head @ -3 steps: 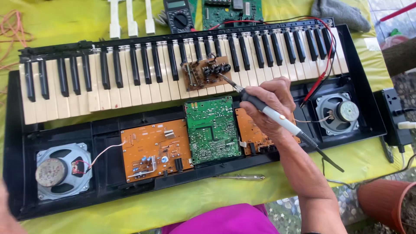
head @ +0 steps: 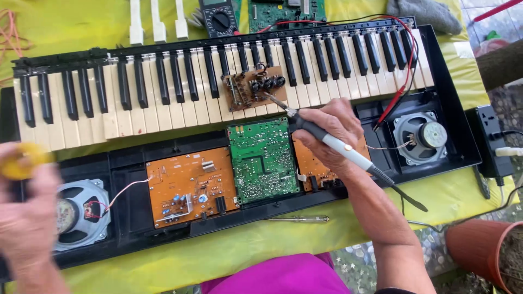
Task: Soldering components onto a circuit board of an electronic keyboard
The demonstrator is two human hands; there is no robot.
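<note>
My right hand (head: 332,128) grips a soldering iron (head: 348,155) with a white and black handle. Its metal tip touches a small brown circuit board (head: 250,87) lying on the keys of an opened electronic keyboard (head: 163,87). My left hand (head: 27,218) is blurred at the left edge, over the left speaker (head: 81,215), and holds a small yellow thing (head: 19,163). Below the keys sit an orange board (head: 190,185) and a green board (head: 262,160). Another orange board (head: 313,163) is partly hidden under my right hand.
The right speaker (head: 419,136) has red and black wires running to it. A screwdriver (head: 299,219) lies on the yellow-green cloth (head: 229,250). A multimeter (head: 218,16), loose white keys (head: 158,22) and a green board (head: 283,11) lie behind. A power strip (head: 490,141) sits right, a clay pot (head: 485,250) lower right.
My left hand has come into view at the left edge, carrying the yellow thing. My right hand and the soldering iron stay in place.
</note>
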